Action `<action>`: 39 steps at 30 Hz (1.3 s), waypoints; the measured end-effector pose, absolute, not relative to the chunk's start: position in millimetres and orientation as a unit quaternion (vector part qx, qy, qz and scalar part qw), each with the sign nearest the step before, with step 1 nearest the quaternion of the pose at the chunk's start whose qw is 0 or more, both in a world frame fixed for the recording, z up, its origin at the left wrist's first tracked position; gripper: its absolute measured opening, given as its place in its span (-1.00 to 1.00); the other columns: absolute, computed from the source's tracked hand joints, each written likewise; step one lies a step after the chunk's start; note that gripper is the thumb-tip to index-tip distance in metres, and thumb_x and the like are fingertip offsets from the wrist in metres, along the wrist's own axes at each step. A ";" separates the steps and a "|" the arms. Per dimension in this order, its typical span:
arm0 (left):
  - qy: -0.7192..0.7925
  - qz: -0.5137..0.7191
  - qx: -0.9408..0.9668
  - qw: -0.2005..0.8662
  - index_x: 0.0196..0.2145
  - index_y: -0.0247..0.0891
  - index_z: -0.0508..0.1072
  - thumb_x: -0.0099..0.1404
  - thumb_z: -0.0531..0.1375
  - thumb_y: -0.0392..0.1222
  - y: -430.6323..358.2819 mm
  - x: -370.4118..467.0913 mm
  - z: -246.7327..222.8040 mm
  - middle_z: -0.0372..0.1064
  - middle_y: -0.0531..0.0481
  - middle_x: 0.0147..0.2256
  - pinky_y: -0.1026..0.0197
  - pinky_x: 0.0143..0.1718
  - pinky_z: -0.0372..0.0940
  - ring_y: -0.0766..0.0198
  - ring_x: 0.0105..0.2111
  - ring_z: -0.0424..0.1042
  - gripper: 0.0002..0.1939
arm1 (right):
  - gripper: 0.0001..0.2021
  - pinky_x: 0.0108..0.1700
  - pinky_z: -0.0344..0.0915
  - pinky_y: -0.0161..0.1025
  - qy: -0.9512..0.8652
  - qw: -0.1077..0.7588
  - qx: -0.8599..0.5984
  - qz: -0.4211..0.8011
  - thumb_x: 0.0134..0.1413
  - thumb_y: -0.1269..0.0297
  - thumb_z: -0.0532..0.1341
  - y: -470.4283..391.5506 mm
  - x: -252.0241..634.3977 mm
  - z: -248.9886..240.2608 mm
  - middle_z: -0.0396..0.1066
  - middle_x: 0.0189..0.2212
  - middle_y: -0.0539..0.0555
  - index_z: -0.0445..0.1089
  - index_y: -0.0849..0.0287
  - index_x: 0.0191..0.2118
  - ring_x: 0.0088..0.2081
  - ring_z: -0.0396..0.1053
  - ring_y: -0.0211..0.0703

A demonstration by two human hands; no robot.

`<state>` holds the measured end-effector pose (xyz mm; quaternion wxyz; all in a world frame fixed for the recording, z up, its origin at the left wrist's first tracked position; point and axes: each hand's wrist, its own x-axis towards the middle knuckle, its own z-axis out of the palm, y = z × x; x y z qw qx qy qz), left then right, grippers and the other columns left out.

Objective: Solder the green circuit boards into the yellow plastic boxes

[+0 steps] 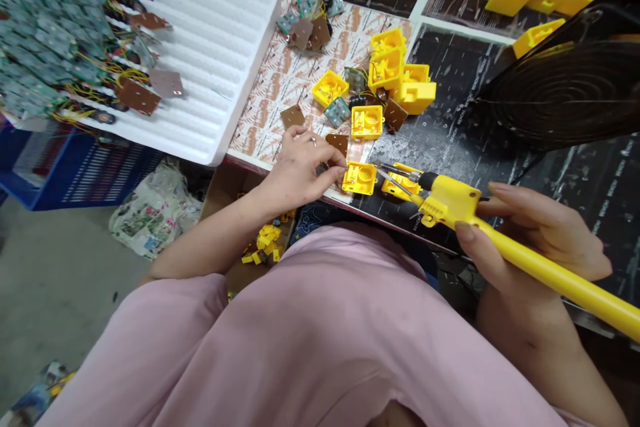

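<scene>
My right hand [540,240] is wrapped around a yellow soldering gun [453,200]. Its metal tip points left, over the edge of a small yellow plastic case [360,177] that lies open side up near the front of the bench. At that case's left side my left hand [307,167] has thumb and fingers pinched together; what they hold, if anything, is mostly hidden. Just beyond those fingers lies a brown circuit board [337,142]. Under the gun's tip sits another yellow case [400,181], partly covered. A further open case [367,121] rests behind them.
A white foam tray [220,47] at the left carries many wired circuit boards [55,33]. More yellow cases [387,67] and loose boards [310,13] lie farther back. A round black fan [565,93] stands at right. Below the bench edge is a box of yellow parts [267,240].
</scene>
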<state>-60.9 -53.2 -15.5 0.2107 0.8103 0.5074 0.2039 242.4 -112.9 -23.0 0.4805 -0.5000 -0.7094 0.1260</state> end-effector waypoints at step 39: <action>0.505 0.133 0.849 0.080 -0.44 -0.22 0.51 0.20 0.12 -0.20 -48.0 -39.2 -15.4 0.47 -0.03 -0.47 -0.12 0.05 0.20 0.10 -0.30 0.40 -0.83 | -0.76 -0.61 0.39 -0.33 -0.779 0.453 -0.408 0.147 -0.02 0.37 0.46 -116.8 215.8 -9.6 0.49 -0.49 -0.10 0.40 0.02 -0.30 -0.52 0.48 -0.23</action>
